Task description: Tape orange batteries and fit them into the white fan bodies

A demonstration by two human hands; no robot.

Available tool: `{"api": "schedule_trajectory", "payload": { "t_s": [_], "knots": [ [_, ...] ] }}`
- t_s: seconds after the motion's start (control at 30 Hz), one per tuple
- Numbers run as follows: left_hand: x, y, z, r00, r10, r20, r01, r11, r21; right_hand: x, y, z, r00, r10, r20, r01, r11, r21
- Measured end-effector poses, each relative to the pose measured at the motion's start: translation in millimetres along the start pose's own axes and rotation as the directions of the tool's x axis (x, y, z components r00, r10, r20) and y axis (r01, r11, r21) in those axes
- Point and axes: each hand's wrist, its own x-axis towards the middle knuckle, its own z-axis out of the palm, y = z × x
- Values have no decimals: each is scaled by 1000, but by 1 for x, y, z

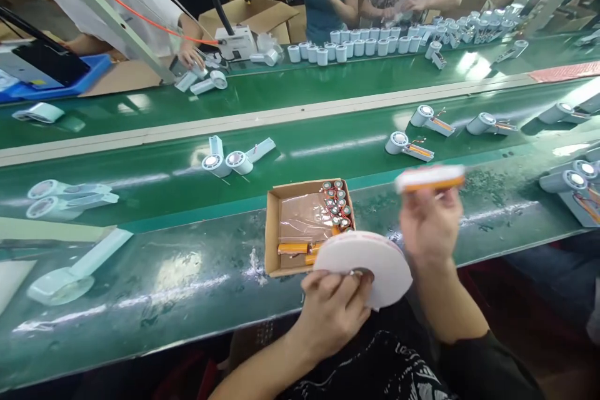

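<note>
My left hand (335,303) grips a wide roll of white tape (360,262) at its core, in front of the bench edge. Raised to the right of the roll, my right hand (431,225) pinches an orange cylindrical battery (434,185) with a white strip along its top; motion blurs both. Just beyond the roll sits an open cardboard box (272,231). Inside it, several batteries stand on end at the right, and orange batteries (293,249) lie along the near side, partly hidden by the roll.
Handheld fan bodies (239,162) lie on the green conveyor (323,150), some with orange batteries in their handles. More fan bodies (574,181) sit at the right edge of the bench. Across the line, several co-workers handle parts beside rows of white cylindrical housings (359,47).
</note>
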Motion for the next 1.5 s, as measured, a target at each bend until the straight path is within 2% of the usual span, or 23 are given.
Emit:
{"api": "schedule_trajectory", "payload": {
  "t_s": [0.07,0.1,0.17,0.23,0.3,0.37,0.43,0.47,0.5,0.57,0.63,0.67,0.73,0.83,0.93,1.0,1.03,1.13,1.27,1.37,1.5],
  "knots": [
    [3,-7,0,996,-56,63,57,998,-10,27,-9,-5,994,-108,-17,108,994,-13],
    [8,-15,-1,987,-116,114,114,993,18,36,-11,-9,994,-113,5,113,993,-33],
    [25,-35,-4,948,-168,272,157,986,61,40,-8,-20,996,-34,78,41,996,-83],
    [46,-59,-7,881,-100,462,115,993,-3,30,0,-36,991,68,119,-52,990,-131],
    [65,-86,-9,821,-25,570,108,988,-112,17,8,-56,988,133,84,-117,978,-174],
    [83,-121,-5,821,-80,565,173,978,-113,11,13,-77,987,162,13,-156,965,-209],
    [100,-166,5,839,-280,466,286,956,59,14,19,-94,981,188,-39,-192,955,-226],
    [108,-191,10,828,-400,394,352,916,190,17,21,-100,978,204,-52,-210,951,-228],
    [114,-216,16,797,-501,338,404,858,318,21,24,-104,973,222,-58,-229,947,-226],
    [124,-259,28,719,-613,327,425,760,491,27,30,-106,967,249,-63,-256,941,-220],
    [129,-288,36,667,-641,379,394,735,552,31,35,-104,963,262,-62,-269,936,-227],
    [131,-297,39,659,-637,399,379,740,556,32,36,-102,963,265,-57,-271,934,-235],
    [134,-305,44,667,-614,421,356,760,545,35,38,-97,962,271,-29,-269,929,-255],
    [141,-301,50,686,-536,492,288,821,492,43,37,-84,961,268,71,-238,930,-280],
    [149,-289,59,716,-349,604,126,916,380,58,40,-54,947,224,230,-148,941,-305],
    [155,-280,67,706,-257,660,48,947,317,73,50,-26,920,180,348,-61,943,-327],
    [157,-277,71,691,-254,676,59,953,298,82,58,-10,900,162,404,-17,941,-339],
    [166,-273,78,641,-341,688,207,939,273,109,95,36,819,175,546,82,907,-414],
    [179,-279,78,622,-366,692,297,928,223,139,153,79,678,281,679,186,828,-529],
    [185,-281,75,618,-370,693,331,923,197,151,181,92,594,300,747,276,795,-539],
    [187,-279,77,638,-389,665,361,913,189,155,191,90,536,313,784,396,727,-561]
  ]
}}
